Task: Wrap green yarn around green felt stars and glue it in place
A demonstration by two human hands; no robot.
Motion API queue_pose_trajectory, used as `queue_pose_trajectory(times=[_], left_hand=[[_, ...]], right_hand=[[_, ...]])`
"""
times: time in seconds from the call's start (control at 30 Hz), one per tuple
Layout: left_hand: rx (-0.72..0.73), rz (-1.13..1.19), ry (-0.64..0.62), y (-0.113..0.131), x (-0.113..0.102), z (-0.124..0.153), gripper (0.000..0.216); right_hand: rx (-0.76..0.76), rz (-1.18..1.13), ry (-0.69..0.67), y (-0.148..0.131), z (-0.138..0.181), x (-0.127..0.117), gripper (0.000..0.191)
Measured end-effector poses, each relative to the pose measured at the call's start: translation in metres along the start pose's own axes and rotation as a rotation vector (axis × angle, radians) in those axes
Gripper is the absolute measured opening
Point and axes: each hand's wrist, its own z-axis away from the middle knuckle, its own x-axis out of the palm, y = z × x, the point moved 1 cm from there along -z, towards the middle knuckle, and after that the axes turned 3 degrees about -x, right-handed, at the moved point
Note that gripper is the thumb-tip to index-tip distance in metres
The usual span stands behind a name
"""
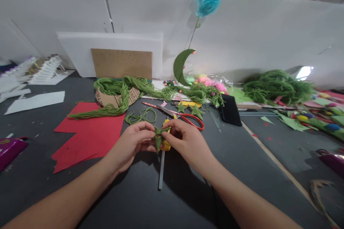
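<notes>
Both my hands meet at the table's middle around a small star wrapped in green yarn. My left hand pinches the star's left side with closed fingers. My right hand pinches its right points, fingers also closed. Under the star lies a yellow glue gun with a grey glue stick pointing toward me. Red-handled scissors lie just beyond my right hand. Two other green yarn stars rest behind the scissors.
Red paper lies at the left, with green yarn strands over a cardboard disc. A black phone, a yarn heap, a green crescent with a blue paper flower and white foam boards stand behind. Purple objects sit at both edges.
</notes>
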Motion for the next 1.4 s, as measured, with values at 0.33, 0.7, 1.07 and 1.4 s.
queue_pose_trajectory(times=[0.33, 0.7, 1.07, 1.4], left_hand=[[0.024, -0.083, -0.018, -0.002, -0.002, -0.003, 0.01], [0.038, -0.134, -0.011, 0.0, 0.0, -0.002, 0.009], [0.062, -0.133, 0.027, 0.002, 0.0, -0.002, 0.009], [0.116, -0.12, 0.155, 0.004, -0.014, -0.011, 0.014]], right_hand=[[0.004, 0.035, 0.009, 0.0, 0.001, -0.001, 0.01], [-0.02, 0.019, -0.012, -0.002, 0.002, 0.0, 0.011], [0.032, -0.03, -0.061, 0.001, -0.001, -0.003, 0.012], [0.095, -0.401, -0.097, 0.005, -0.011, -0.018, 0.022]])
